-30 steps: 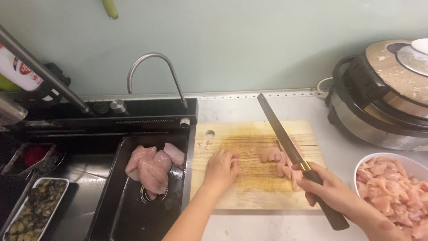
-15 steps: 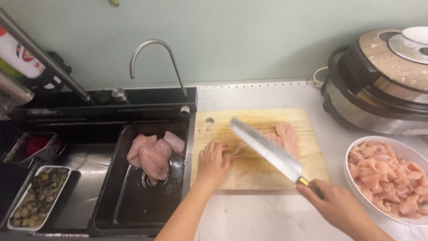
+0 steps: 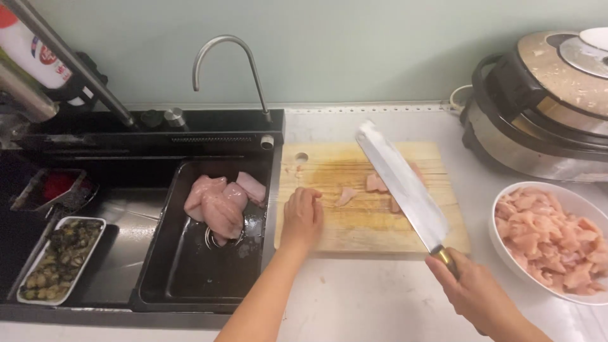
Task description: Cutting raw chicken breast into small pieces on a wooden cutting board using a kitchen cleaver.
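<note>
My right hand [image 3: 472, 291] grips the handle of a large cleaver [image 3: 402, 183], whose broad blade lies flat-side up over the wooden cutting board [image 3: 329, 225]. A few pieces of raw chicken [image 3: 375, 183] lie on the board, partly hidden by the blade. My left hand [image 3: 302, 215] rests on the board's left part with fingers curled loosely, holding nothing. A small chicken piece [image 3: 346, 195] lies just to its right.
A white bowl [image 3: 506, 253] of cut raw chicken stands at the right. Whole chicken breasts [image 3: 218, 199] lie in the black sink [image 3: 190, 285] under a curved tap [image 3: 225, 57]. A cooker [image 3: 544, 101] sits at the back right. A tray of dark shellfish [image 3: 60, 256] is at the left.
The cleaver swung from standing edge-down on the meat to lying flat above the board, and my right hand pulled back toward the counter's near edge. My left hand stayed on the board.
</note>
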